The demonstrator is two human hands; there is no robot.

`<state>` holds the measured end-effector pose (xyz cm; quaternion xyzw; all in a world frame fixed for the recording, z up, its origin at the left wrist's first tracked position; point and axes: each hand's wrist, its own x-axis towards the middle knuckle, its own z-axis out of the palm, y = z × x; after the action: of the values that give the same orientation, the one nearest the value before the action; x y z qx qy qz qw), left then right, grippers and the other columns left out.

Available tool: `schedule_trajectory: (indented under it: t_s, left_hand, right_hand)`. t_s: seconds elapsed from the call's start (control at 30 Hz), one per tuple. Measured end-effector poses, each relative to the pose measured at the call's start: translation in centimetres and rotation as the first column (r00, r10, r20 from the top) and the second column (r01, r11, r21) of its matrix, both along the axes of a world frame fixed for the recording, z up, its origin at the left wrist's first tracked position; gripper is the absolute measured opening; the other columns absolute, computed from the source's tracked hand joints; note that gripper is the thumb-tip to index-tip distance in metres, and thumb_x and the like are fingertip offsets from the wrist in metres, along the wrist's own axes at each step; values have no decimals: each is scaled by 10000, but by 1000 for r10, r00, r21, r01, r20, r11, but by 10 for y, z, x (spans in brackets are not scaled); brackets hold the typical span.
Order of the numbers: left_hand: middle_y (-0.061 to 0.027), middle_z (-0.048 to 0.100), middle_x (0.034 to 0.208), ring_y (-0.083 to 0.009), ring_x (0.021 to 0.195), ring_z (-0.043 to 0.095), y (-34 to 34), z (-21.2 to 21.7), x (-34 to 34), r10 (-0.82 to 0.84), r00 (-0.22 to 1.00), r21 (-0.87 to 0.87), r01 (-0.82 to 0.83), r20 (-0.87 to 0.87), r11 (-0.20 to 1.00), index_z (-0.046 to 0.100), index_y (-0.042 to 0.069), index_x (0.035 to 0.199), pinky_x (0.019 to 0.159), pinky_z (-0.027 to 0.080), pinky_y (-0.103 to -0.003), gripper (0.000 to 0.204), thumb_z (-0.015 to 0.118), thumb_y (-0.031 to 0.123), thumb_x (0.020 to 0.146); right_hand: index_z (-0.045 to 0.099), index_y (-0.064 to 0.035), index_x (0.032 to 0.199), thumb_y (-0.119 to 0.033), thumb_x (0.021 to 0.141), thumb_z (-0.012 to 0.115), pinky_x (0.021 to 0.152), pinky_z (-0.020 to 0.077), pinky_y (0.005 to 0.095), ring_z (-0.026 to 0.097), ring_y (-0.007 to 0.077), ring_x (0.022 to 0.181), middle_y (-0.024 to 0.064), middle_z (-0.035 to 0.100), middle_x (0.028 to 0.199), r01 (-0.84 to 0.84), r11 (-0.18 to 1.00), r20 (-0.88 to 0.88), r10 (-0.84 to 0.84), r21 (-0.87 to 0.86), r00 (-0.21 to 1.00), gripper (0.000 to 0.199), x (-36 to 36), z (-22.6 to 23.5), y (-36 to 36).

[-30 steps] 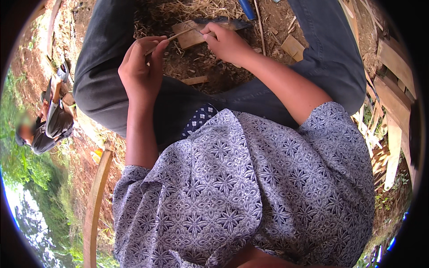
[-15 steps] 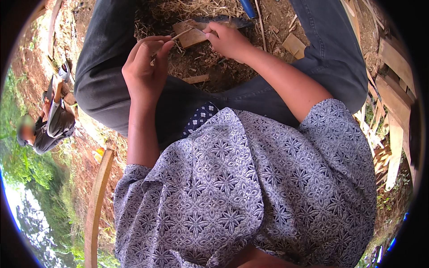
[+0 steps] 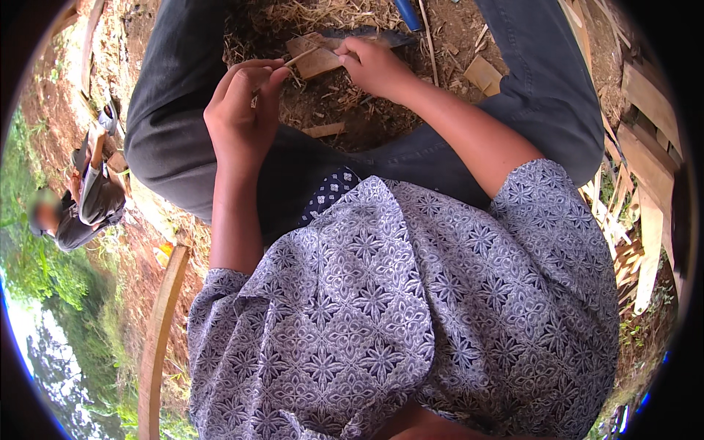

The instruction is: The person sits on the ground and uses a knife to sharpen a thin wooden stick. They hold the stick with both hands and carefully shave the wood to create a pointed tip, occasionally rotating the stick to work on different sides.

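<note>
My left hand [image 3: 243, 103] is closed, thumb and fingers pinching a thin wooden stick [image 3: 301, 56]. The stick slants up and right from the fingertips, over a small flat wooden board [image 3: 317, 63] on the ground between my legs. Across from it, my right hand [image 3: 372, 66] is closed near the stick's far end, by the board's right edge. A narrow, pale piece shows at its fingertips, too small and blurred to name. Just beyond the right hand, a dark grey, flat, blade-like piece [image 3: 385, 35] lies on the ground.
A blue cylindrical object [image 3: 407, 15] and a long thin stick [image 3: 427, 44] lie farther out among shavings. A wood offcut [image 3: 483, 75] is by my right leg. Planks [image 3: 649, 169] pile up at right; a curved wooden beam [image 3: 161, 330] stands left. Another person [image 3: 92, 187] sits far left.
Both hands stay almost in place. The left hand and its stick have shifted very slightly right, and the pale piece at my right fingertips now shows less.
</note>
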<state>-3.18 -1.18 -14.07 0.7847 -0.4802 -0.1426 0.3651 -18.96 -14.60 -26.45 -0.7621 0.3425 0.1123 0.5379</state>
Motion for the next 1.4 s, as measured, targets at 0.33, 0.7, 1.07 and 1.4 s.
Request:
schedule_trajectory:
  t_s: [0.33, 0.7, 1.07, 1.4]
  left_hand:
    - [-111, 732, 931, -200, 774, 715, 0, -2, 0, 3, 1000, -16, -3, -23, 1000, 588, 17, 881, 644, 555, -278, 171, 744, -42, 841]
    - [-122, 740, 943, -183, 834, 730, 2, 1, -3, -25, 999, 10, 26, -28, 1000, 587, 19, 891, 663, 569, -268, 152, 733, -21, 871]
    - [-126, 738, 940, -185, 813, 729, 1, 0, -3, -26, 999, 12, 26, -34, 1000, 582, 12, 883, 659, 564, -267, 153, 731, -21, 875]
    - [-110, 724, 935, -209, 751, 709, 2, 0, -4, -15, 997, -19, 14, -73, 1000, 592, 21, 873, 610, 553, -297, 166, 745, -35, 840]
  right_hand:
    - [604, -111, 1180, -301, 1009, 546, 615, 485, 327, 614, 132, 642, 34, 613, 715, 33, 996, 183, -47, 79, 982, 262, 13, 17, 3]
    - [580, -97, 1177, -273, 1007, 541, 472, 455, 287, 556, 109, 544, 20, 586, 721, 83, 978, 76, -98, 189, 992, 248, 9, 12, 6]
    - [562, -139, 1211, -314, 1022, 510, 449, 443, 257, 530, 85, 545, 4, 577, 743, 137, 899, -79, -115, 417, 990, 263, 10, 29, -4]
    - [556, -120, 1212, -302, 1031, 515, 447, 442, 254, 530, 74, 551, 8, 578, 752, 108, 902, -49, -97, 418, 994, 260, 10, 26, -5]
